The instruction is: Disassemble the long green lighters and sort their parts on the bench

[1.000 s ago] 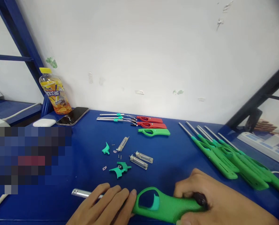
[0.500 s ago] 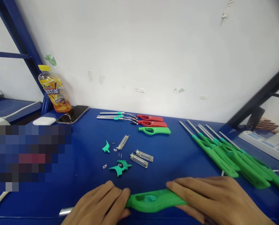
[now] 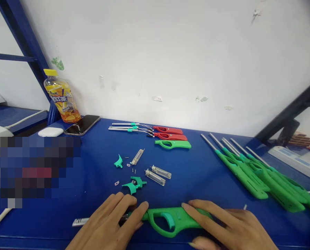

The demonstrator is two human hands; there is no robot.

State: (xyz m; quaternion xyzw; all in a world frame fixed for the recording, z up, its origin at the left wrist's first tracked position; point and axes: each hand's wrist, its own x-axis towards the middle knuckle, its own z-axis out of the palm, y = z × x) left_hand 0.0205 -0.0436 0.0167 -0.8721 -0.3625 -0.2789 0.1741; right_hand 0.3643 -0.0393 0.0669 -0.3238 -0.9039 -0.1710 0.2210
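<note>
At the near edge of the blue tabletop (image 3: 196, 173), the left hand (image 3: 110, 222) is clamped on the neck of a green lighter (image 3: 179, 217), whose silver tube (image 3: 80, 221) projects beyond it toward the left. The right hand (image 3: 225, 222) lies with its fingers across the rear of the handle and its thumb on the near side; whether it is clamped cannot be told. Between the hands, the trigger loop is exposed, with a teal trigger (image 3: 168, 220) seated in it.

Beyond the left hand are loose teal parts (image 3: 130, 188) and small metal pins (image 3: 132, 170). Two clear cartridges (image 3: 155, 177) lie side by side; a third clear cartridge (image 3: 137, 157) lies apart, farther back. Behind these, red handles (image 3: 170, 136) and one green handle (image 3: 173, 144) are set in a row, beside silver tubes with wires (image 3: 123, 128).

To the right, a group of green lighters (image 3: 242, 175) lies diagonally, tubes pointing away. At the far left are a phone (image 3: 83, 125) and an upright bottle (image 3: 62, 99).
</note>
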